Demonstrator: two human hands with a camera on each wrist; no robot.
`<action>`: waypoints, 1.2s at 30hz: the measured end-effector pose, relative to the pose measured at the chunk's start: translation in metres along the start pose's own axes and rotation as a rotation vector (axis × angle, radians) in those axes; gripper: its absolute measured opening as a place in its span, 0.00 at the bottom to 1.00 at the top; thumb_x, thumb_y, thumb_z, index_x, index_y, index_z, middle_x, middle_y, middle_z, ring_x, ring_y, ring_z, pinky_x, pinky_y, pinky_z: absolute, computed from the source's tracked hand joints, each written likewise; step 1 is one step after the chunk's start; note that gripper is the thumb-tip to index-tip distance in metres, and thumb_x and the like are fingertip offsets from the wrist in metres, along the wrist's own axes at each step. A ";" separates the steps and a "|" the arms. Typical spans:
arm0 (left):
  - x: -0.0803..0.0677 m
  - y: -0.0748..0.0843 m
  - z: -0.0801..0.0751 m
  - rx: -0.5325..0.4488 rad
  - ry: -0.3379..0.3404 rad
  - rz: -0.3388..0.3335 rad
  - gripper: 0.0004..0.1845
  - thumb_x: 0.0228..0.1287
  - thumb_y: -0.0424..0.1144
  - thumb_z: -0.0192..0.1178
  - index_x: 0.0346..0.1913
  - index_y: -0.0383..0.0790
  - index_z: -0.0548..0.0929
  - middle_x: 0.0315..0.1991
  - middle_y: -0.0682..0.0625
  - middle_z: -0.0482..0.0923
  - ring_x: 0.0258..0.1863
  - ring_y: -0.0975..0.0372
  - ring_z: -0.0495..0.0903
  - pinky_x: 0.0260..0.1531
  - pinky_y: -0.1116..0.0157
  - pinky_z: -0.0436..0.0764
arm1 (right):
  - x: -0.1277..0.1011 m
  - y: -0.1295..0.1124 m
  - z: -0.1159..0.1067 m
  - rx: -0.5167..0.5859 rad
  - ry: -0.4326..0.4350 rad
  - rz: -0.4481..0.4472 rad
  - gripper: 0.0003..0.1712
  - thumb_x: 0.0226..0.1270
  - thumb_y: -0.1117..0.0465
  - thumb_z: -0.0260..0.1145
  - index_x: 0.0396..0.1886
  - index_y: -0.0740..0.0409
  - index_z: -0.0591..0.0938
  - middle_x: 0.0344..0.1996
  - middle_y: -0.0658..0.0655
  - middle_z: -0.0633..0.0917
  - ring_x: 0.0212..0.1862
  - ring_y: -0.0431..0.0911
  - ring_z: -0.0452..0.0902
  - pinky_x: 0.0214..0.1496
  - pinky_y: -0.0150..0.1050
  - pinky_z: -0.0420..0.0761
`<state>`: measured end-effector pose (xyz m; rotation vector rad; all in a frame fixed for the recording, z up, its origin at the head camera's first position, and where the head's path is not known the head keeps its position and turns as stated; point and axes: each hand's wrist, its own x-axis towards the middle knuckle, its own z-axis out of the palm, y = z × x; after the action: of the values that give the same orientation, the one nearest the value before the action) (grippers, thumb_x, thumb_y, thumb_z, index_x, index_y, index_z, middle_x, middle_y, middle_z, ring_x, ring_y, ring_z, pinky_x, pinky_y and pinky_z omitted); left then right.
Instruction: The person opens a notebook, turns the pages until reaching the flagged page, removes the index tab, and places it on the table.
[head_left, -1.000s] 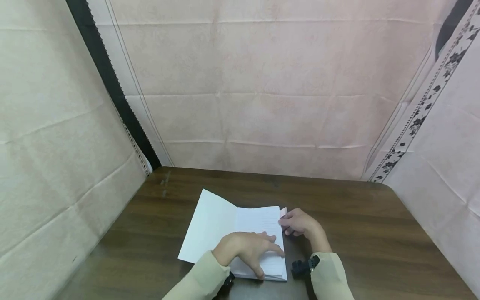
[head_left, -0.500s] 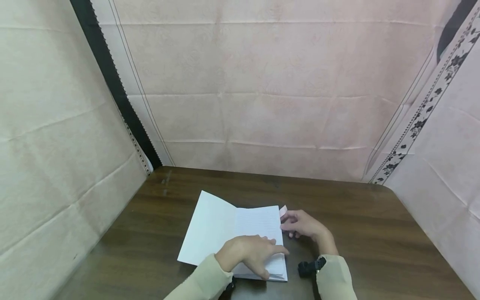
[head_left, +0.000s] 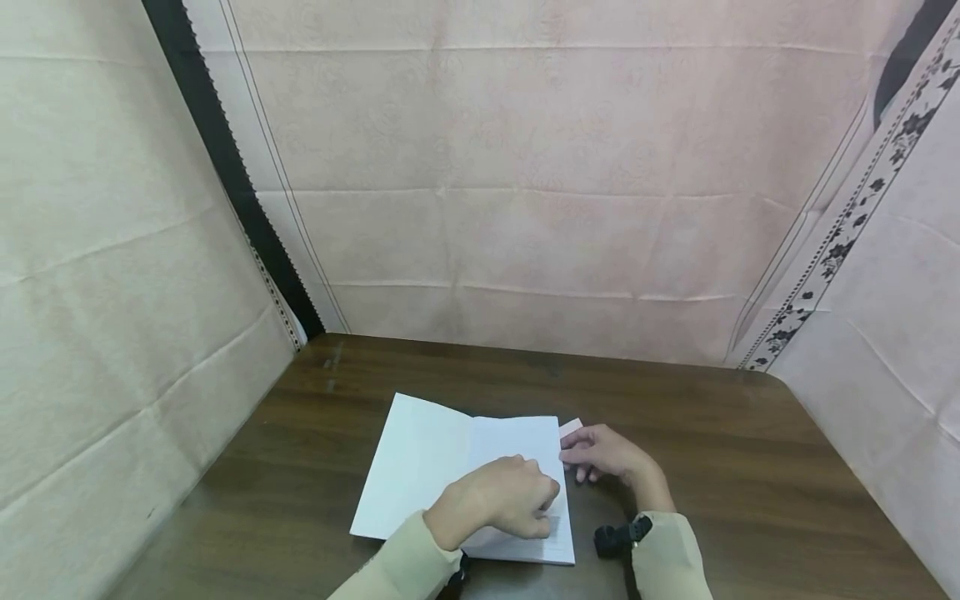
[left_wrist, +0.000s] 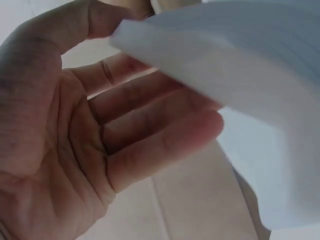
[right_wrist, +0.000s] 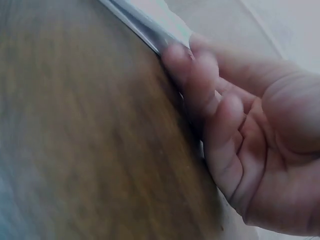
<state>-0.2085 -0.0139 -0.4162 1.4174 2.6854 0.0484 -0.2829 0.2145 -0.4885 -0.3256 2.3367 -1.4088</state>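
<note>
— What's the surface and the room like?

— A dark wooden table (head_left: 750, 467) with a rounded far right corner, closed in on three sides by pale pink cloth (head_left: 525, 167) creased in a grid. A black strip (head_left: 225, 175) runs down the left corner, and a floral border (head_left: 847, 217) slants down on the right.

— Where's the notebook?

— The notebook (head_left: 427, 454) lies open on the near middle of the table, its blank left leaf flat and a lined page on the right.

— And the left hand?

— The left hand (head_left: 498, 504) rests on the right page, knuckles up, fingers bent down toward the paper. In the left wrist view the fingers (left_wrist: 150, 135) are only loosely bent, with a white page edge (left_wrist: 260, 90) across them; whether they pinch that page I cannot tell.

— The right hand?

— The right hand (head_left: 603, 454) sits at the notebook's right edge, just by a small pink tab (head_left: 570, 428) at the far corner. Its fingertips (right_wrist: 187, 65) are curled against the stacked page edges, palm toward the table. Both sleeves are beige.
</note>
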 end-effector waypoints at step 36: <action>-0.067 -0.075 -0.048 -0.313 0.048 -0.184 0.09 0.56 0.28 0.62 0.34 0.48 0.77 0.22 0.59 0.70 0.22 0.67 0.66 0.27 0.67 0.69 | 0.009 -0.011 0.018 -0.024 0.072 0.029 0.16 0.66 0.52 0.71 0.42 0.60 0.84 0.20 0.53 0.79 0.20 0.45 0.74 0.25 0.36 0.70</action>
<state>-0.2377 -0.1107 -0.3686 1.0881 2.6827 0.4700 -0.2830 0.1921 -0.4885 -0.2510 2.4079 -1.4017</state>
